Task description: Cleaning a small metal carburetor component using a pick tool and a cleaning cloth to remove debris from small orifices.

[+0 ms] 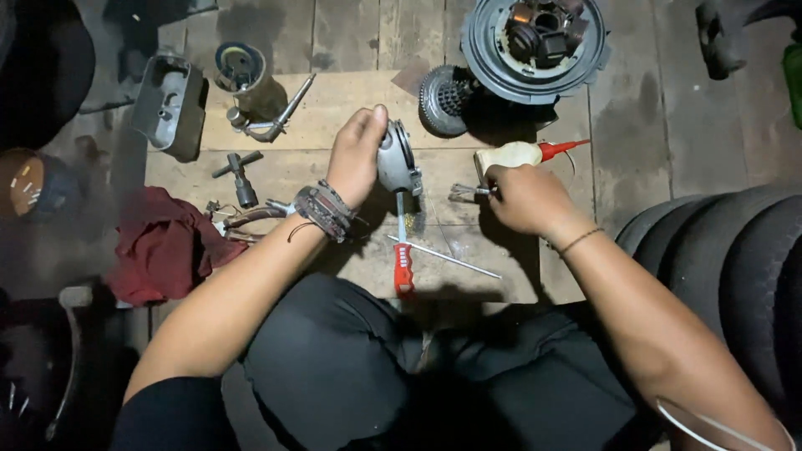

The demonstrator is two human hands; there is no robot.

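Item: grey metal housing, rounded casting, standing on edge on the wooden board that serves as work surface on the floor; all places below given relative to this housing

Left hand: cupped over the housing's left flank and top, grip closed around it, steadying it upright; braided bands at the wrist

Right hand: to the right of the housing, apart from it; grip closed on a small metal tool whose frayed or bristled tip points toward the housing without touching it; exact kind of tool too small to tell

Step in hand, by judgement: cleaning or working a face of the housing, one hand bracing, the other bringing the tool in; the next move seems to call for a firm brace and the tip carried leftward to the casting's right face

Nearby: red-handled screwdriver just below the housing, shaft pointing up at it; thin metal rod below and right; cream squeeze bottle with red nozzle right, beyond the right hand; toothed clutch part above right; round stator plate further above right; T-handle wrench left; red rag far left and below
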